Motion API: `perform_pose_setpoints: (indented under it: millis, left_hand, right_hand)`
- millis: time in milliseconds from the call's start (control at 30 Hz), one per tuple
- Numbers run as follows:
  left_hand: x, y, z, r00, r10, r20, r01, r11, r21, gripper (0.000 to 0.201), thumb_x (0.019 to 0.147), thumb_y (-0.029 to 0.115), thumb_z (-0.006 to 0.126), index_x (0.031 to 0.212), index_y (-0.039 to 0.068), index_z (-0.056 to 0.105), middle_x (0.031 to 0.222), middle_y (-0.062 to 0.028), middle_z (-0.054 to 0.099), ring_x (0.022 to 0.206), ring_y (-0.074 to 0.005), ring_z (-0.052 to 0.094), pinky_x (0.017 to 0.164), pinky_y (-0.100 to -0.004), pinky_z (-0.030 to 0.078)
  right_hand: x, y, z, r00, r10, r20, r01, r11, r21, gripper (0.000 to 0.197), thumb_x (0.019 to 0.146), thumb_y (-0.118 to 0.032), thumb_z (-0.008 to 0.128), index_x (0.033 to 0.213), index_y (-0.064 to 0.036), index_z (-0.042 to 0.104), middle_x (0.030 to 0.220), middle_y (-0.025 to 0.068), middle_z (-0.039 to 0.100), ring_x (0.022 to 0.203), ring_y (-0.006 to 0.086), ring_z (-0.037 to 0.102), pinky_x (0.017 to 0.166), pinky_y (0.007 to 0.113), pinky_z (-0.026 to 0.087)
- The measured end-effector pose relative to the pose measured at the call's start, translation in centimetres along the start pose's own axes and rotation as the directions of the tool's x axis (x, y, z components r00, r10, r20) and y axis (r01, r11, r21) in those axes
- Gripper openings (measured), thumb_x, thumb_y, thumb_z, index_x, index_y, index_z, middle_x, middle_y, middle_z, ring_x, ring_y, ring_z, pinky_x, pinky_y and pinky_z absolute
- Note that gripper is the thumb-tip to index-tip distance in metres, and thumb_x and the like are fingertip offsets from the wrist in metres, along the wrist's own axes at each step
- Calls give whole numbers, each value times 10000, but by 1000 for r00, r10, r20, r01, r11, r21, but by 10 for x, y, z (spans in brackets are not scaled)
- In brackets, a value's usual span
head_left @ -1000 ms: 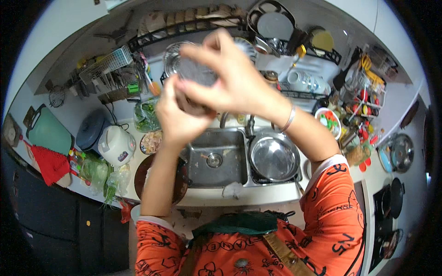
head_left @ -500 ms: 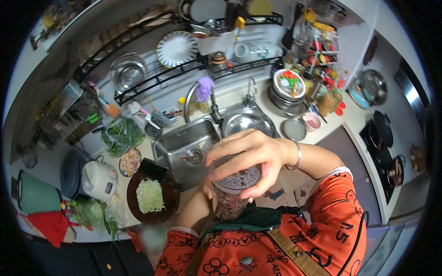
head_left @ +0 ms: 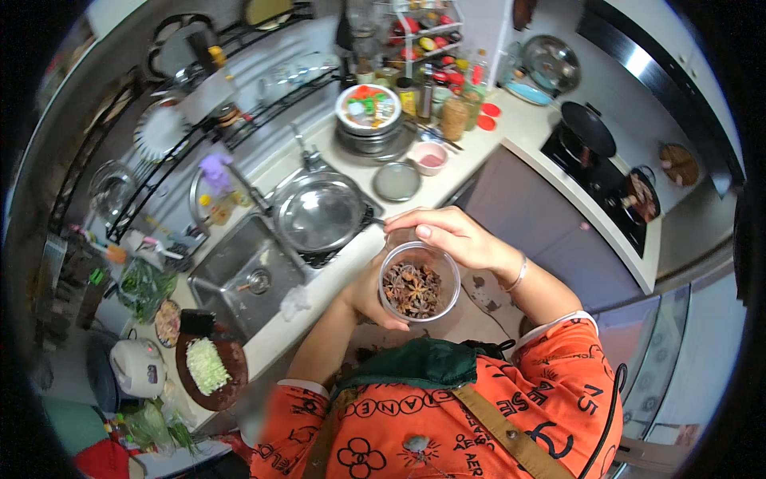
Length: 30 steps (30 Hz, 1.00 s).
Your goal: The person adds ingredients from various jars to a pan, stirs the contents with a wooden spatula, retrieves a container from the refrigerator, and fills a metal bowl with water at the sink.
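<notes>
In front of my chest is a clear plastic jar [head_left: 420,281], its open mouth facing up, with dark brown star anise [head_left: 416,291] inside. My left hand [head_left: 373,291] is wrapped round the jar's left side, fingers mostly hidden behind it. Just beyond the rim, my right hand [head_left: 463,237] is closed, fingers pointing left, over the clear lid [head_left: 404,235]; the hand hides most of that lid.
Left lies the sink [head_left: 247,279], with a steel basin [head_left: 317,211] beside it. Chopped pale vegetable [head_left: 207,366] lies on a round board [head_left: 231,383]. Farther right are a pink bowl [head_left: 429,158], a grain jar [head_left: 455,120] and a stove with a black wok [head_left: 589,132].
The lid has come off the jar, and the star anise now shows from above. My right hand has moved from the jar's top to its far side. The view has swung right.
</notes>
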State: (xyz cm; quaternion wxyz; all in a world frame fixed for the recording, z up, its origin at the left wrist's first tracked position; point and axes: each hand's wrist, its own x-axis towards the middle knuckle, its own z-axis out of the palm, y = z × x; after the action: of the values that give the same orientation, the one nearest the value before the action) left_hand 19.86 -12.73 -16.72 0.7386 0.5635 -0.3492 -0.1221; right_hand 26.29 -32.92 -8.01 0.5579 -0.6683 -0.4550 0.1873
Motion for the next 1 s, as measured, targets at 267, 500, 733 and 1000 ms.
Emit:
perform_pose_setpoints:
  millis: [267, 500, 733, 1000]
  left_hand:
    - [134, -90, 101, 991, 133, 3, -128, 940, 316, 959, 391, 336, 887, 1243, 31, 570, 1284, -142, 497, 1229, -333, 431, 1069, -428, 356]
    - [242, -144, 163, 959, 254, 129, -285, 837, 468, 991, 364, 341, 901, 1262, 62, 586, 1263, -142, 488, 1221, -316, 434, 1059, -443, 369]
    - [347, -200, 182, 911, 284, 299, -394, 816, 423, 949, 388, 291, 918, 1248, 81, 579, 1267, -164, 447, 1208, -342, 442, 1026, -460, 402]
    - [467, -258, 225, 837, 302, 456, -463, 835, 298, 910, 405, 303, 918, 1220, 84, 577, 1269, -172, 441, 1174, -359, 502, 957, -455, 473]
  right_hand:
    - [-178, -63, -84, 952, -46, -303, -216, 600, -770, 124, 677, -179, 816, 751, -125, 732, 1481, 125, 453, 1463, 409, 224, 1109, 677, 194]
    - [-260, -32, -140, 818, 273, -507, -574, 309, -759, 249, 686, -245, 796, 901, -122, 764, 1468, 204, 422, 1456, 420, 203, 1093, 719, 194]
    - [-302, -2, -205, 670, 240, -703, -742, 253, -621, 258, 660, -179, 790, 912, -129, 768, 1415, 201, 461, 1405, 422, 303, 1075, 703, 256]
    - [-349, 15, -274, 394, 199, -897, -919, 116, -377, 167, 681, -192, 782, 835, -135, 756, 1432, 143, 466, 1425, 372, 302, 1096, 706, 186]
